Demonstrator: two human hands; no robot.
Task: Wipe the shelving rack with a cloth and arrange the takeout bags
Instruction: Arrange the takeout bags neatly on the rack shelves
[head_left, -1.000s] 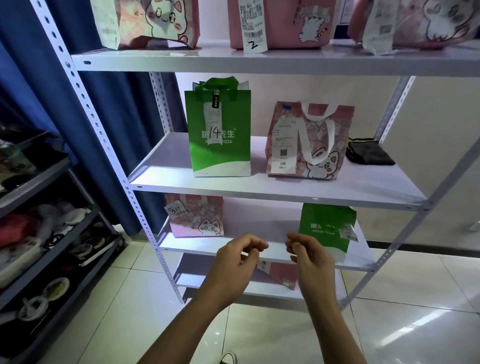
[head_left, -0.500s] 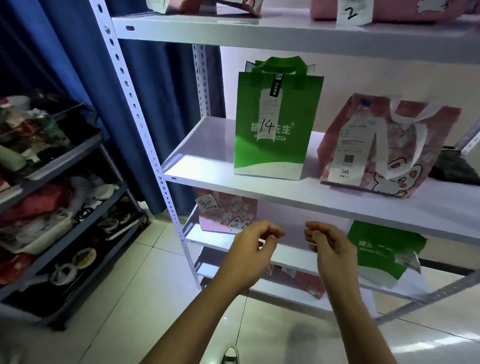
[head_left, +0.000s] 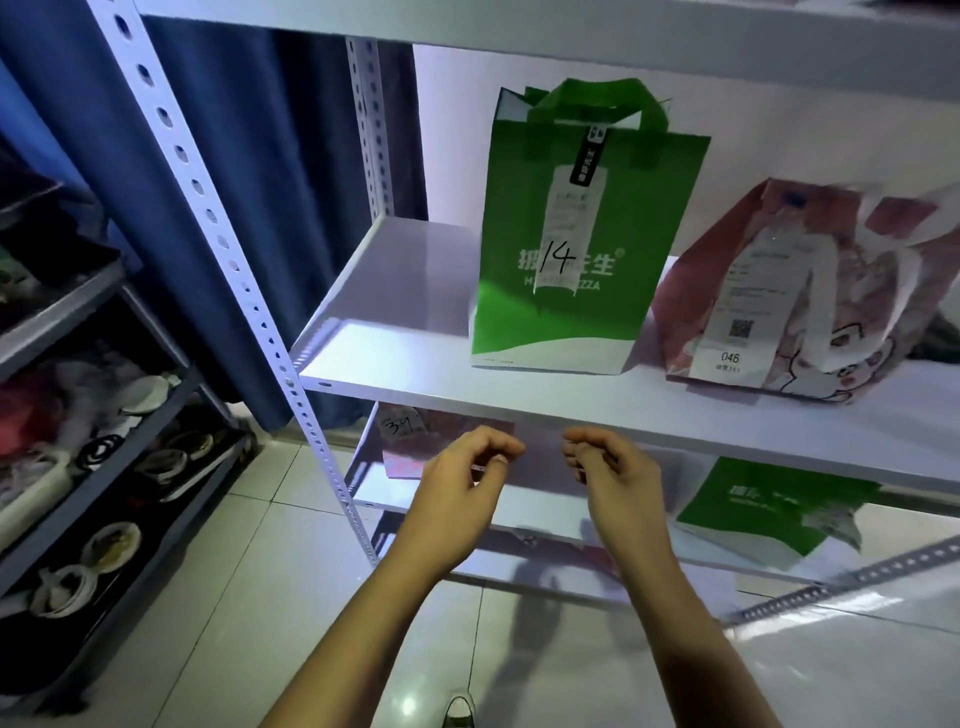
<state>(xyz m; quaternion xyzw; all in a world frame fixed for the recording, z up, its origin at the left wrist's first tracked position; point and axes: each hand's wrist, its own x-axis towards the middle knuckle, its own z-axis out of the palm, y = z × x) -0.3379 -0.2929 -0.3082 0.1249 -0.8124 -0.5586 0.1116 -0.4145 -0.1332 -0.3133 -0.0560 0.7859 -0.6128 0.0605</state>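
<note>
- Two bare hands were held out side by side in front of the white shelving rack (head_left: 519, 400), apart from each other and touching no shelf.
- The left hand (head_left: 457, 483) was seen with fingers curled inward, thumb tip near the forefinger; something tiny may have been pinched there, but this could not be told.
- The right hand (head_left: 613, 478) was likewise curled, fingertips folded toward the palm, and nothing was seen held in it.
- Just beyond the left fingertips, on the lower shelf, a pink bag (head_left: 415, 447) with a tag marked 34 was partly hidden by the shelf edge above.
- To the right of the right fingers, on that same lower shelf, a second green bag (head_left: 769, 509) was seen leaning.
- Above and past the fingertips, on the middle shelf, a green takeout bag (head_left: 571, 249) marked 14 was stood upright.
- Just beside it, further right of the fingers, a pink cat-print bag (head_left: 810, 291) with a receipt numbered 046 was leaned slightly.
- No cloth was made out clearly; a dark shape at the far right edge was too cut off to name.
- Far left of the hands, a dark cart (head_left: 78, 415) of dishes was stood before a blue curtain (head_left: 249, 182).
</note>
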